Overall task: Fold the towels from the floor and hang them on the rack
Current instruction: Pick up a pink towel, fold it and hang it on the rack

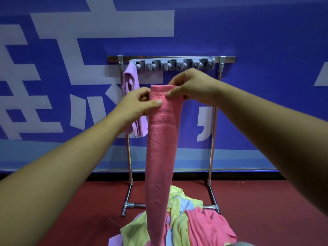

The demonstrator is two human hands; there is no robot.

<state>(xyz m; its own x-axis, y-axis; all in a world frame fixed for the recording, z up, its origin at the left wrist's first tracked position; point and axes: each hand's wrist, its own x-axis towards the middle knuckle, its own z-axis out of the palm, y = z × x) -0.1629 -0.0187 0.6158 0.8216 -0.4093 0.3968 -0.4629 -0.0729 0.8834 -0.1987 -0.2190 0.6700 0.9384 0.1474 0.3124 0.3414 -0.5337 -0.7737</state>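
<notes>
Both hands, the left hand [136, 102] and right hand [191, 86], pinch the top edge of a folded pink towel [161, 148] hanging below them, the rack [170, 59] and its lilac towel [130, 80] just beyond, a towel pile [186, 222] on the floor [79, 201] beneath.
</notes>
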